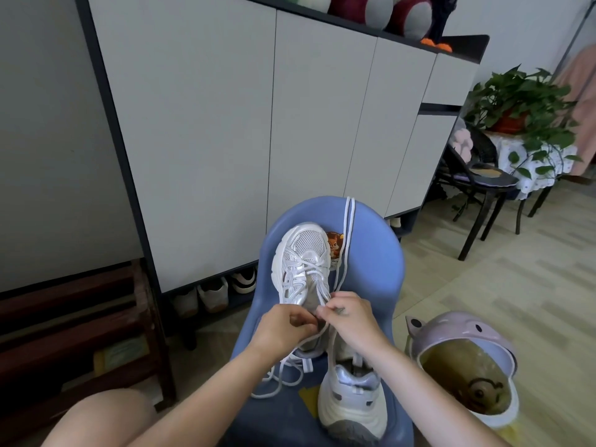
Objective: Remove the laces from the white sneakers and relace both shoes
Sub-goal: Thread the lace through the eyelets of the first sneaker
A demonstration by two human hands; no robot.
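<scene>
While the far sneaker [301, 269] lies toe-away on the blue chair [371, 253], partly laced, I see both hands working at its near eyelets. My left hand [283, 327] pinches the lace [309, 272] with curled fingers, and my right hand [348, 317] pinches another strand just beside it, the two grips almost touching. A loose lace [346, 233] runs from the hands over the chair's far edge. More lace lies coiled on the seat below my left wrist. The second sneaker [351, 401] sits nearer, to the right, heel toward me. Right of the chair stands a lilac bin [467, 337]; a grey cabinet [258, 124] rises behind.
</scene>
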